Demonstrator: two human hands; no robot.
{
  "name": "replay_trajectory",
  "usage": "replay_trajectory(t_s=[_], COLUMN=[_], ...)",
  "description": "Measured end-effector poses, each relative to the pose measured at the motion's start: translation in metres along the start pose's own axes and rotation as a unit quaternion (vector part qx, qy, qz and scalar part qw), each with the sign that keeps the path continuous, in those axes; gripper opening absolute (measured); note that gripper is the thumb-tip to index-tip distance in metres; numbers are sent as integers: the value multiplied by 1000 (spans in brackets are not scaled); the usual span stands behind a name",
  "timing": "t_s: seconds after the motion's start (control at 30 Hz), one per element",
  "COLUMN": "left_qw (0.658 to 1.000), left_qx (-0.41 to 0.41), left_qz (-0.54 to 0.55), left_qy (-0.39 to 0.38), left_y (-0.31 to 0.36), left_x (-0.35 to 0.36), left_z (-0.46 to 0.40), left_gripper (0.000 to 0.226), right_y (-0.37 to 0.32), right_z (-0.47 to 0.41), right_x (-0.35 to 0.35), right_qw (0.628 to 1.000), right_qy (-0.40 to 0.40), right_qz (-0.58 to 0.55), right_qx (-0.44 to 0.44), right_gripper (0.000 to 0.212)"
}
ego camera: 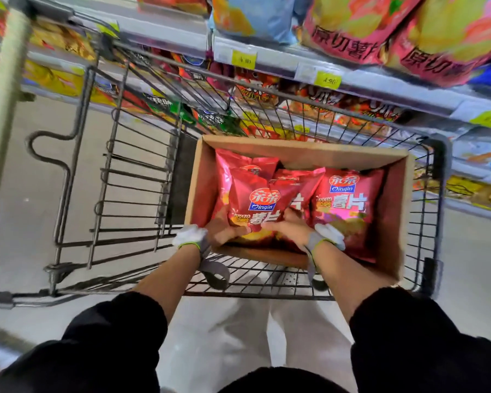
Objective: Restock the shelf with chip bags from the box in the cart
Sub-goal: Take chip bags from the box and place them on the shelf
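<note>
Red chip bag (pixel 253 205) gripped by two hands, left hand (pixel 224 231), right hand (pixel 288 226).

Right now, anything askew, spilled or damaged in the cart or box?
Nothing spilled or torn that I can see. The cardboard box sits in the cart with red chip bags piled loosely and overlapping, not in neat rows. Left hand and right hand both grip the front bag. The picture is motion-blurred, so fine damage would not show.
</note>
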State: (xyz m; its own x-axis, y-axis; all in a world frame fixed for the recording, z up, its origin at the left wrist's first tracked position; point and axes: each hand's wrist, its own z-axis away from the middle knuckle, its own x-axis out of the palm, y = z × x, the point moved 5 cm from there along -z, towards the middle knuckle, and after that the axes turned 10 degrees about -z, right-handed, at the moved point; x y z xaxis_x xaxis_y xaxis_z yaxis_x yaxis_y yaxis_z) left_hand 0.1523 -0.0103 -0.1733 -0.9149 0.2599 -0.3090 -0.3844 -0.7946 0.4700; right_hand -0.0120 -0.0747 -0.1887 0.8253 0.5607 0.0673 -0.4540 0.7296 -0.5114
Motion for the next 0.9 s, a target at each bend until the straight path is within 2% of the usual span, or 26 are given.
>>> replay_trajectory(t_s=[0.07,0.13,0.27,0.47,0.7,0.9], left_qw=[1000,1000,999,996,990,980], left_qx=[-8,-19,-17,16,75,136], left_qz=[2,7,33,80,93,93], left_qy=[0,5,22,32,72,116], left_y=[0,-2,-2,20,63,108], left_x=[-2,-6,-16,-24,-38,-59], left_z=[1,-1,0,17,50,79], left_gripper=[74,71,78,51,46,70], right_y=[0,0,-10,-31,-71,-118], right_z=[0,-1,1,16,60,105], right_x=[2,4,3,-3,-14,-33], right_qw=[1000,998,995,992,983,966], right_qy=[8,24,54,58,71,84], right_qz=[-29,-63,-69,-84,-73,-85], right_qx=[-2,-12,-46,-73,-151,-231], right_gripper=[60,51,41,46,44,31])
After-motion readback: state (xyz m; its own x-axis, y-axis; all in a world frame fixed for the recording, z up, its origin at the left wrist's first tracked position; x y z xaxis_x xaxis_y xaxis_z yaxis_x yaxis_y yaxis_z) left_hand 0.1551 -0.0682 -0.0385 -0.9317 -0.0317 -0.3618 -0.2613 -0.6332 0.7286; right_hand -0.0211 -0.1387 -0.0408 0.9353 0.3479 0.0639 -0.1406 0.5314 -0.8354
